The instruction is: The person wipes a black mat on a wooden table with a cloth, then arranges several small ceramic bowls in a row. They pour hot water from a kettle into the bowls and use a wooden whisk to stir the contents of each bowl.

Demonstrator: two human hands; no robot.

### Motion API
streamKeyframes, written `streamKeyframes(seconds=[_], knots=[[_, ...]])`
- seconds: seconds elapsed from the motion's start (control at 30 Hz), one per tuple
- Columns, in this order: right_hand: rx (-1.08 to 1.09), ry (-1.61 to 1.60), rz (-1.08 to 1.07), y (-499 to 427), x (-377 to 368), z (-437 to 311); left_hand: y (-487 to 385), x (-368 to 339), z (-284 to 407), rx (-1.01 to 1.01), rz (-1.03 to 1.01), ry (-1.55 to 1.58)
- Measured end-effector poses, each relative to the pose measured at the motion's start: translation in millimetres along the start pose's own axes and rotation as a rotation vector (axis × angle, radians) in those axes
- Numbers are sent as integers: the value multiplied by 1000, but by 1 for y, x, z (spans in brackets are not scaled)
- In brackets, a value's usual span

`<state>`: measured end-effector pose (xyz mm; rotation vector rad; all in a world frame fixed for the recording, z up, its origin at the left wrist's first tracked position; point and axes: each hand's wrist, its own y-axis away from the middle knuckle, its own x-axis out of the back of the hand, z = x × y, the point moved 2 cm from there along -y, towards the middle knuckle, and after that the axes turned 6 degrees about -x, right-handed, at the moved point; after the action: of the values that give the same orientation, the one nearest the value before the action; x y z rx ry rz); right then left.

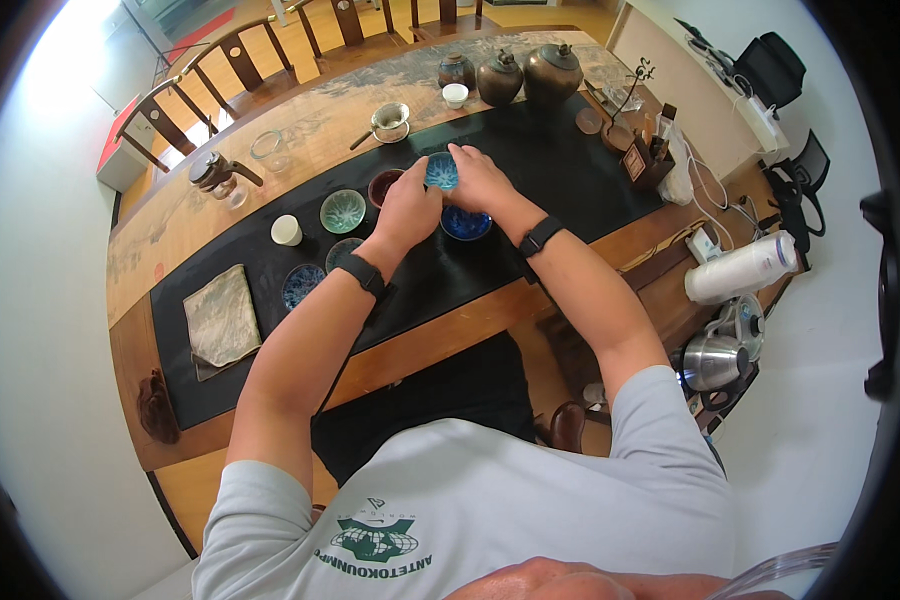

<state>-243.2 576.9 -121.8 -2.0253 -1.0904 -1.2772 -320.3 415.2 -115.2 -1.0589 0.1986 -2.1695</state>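
Observation:
Both hands hold a small light-blue glazed bowl [442, 172] between them, its patterned inside facing the camera. My left hand [411, 196] grips its left rim, and my right hand [480, 176] its right side. Just below them sits a deep-blue glazed bowl [466, 223] on the black mat [562, 180]. Partly behind my left hand is a dark red bowl [384, 187]. A green glazed bowl [343, 211] stands left of it, with a white cup [286, 230] farther left. Near my left wrist are a grey-blue bowl [340, 253], partly covered, and a blue speckled bowl [302, 286].
A folded cloth [223, 319] lies at the mat's left. Beyond the mat stand a glass teapot [221, 176], a glass pitcher [270, 150], a strainer [390, 122], a small white cup [455, 94] and lidded jars [553, 73]. A wooden tool holder [647, 161] and metal kettle [714, 362] are on the right.

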Motion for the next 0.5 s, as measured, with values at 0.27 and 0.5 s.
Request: streamKeyframes(seconds=[0.27,0.5], knots=[[-11,79,-72,-18,-2,-3,-4,5,-13,73,-22,39],[-47,83,-170,-26,2,-8,-3,12,-9,161,-37,112]])
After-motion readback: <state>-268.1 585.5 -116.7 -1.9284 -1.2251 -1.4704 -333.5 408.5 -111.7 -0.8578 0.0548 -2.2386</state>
